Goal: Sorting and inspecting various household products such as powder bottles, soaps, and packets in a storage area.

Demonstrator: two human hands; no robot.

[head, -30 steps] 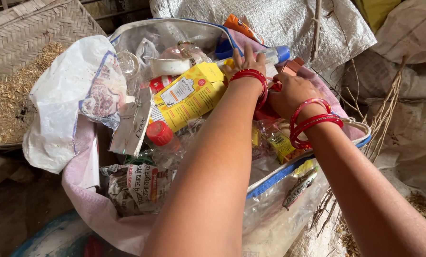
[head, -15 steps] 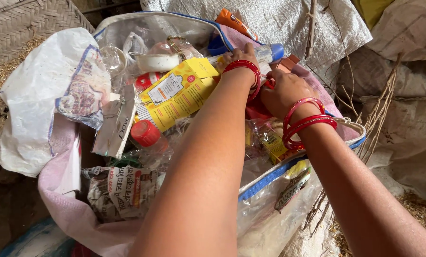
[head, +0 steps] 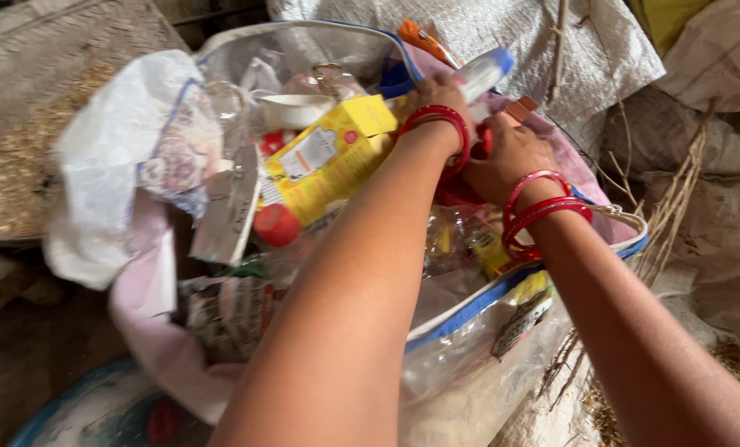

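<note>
Both hands reach into a clear plastic bag with blue piping, crammed with packets and bottles. The left hand, red bangles at the wrist, has its grip closed on a white bottle with a blue cap at the far edge of the bag; the bottle juts out to the right past the fingers. The right hand, also in red bangles, lies just right of and nearer than the left, its grip curled on something red that I cannot tell apart. A yellow carton lies just left of the left wrist, a red cap nearer. A white plastic bag hangs at the left.
</note>
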